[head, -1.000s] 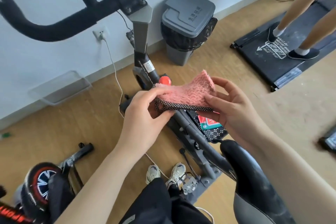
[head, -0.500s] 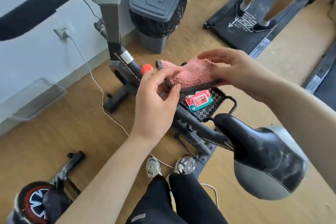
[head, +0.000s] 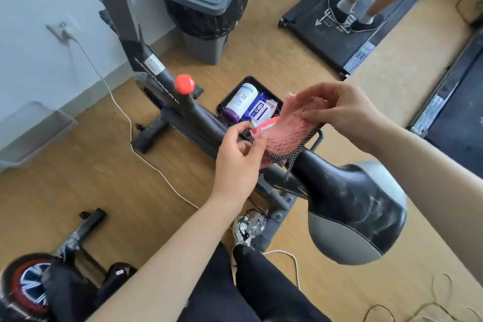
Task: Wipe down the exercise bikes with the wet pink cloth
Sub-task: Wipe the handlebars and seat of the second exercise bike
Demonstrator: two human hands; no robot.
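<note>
The pink cloth (head: 286, 129), fuzzy with a dark dotted edge, hangs in the air just above the front tip of the black bike saddle (head: 350, 204). My right hand (head: 342, 107) pinches its upper right side. My left hand (head: 237, 162) pinches its lower left corner. The exercise bike's dark frame (head: 183, 107) with a red knob (head: 184, 83) runs from the upper left down under the cloth. A second bike's red-rimmed wheel (head: 24, 285) shows at the lower left.
A black basket (head: 248, 81) on the bike holds a wipes canister and packets. A grey bin (head: 203, 5) stands at the wall. A person stands on a black treadmill (head: 326, 31) at the upper right. A white cable (head: 125, 123) crosses the floor. My legs are below.
The cloth and both hands have shifted right and lower, toward the saddle's front tip. The basket's contents have come into sight. The view has swung right.
</note>
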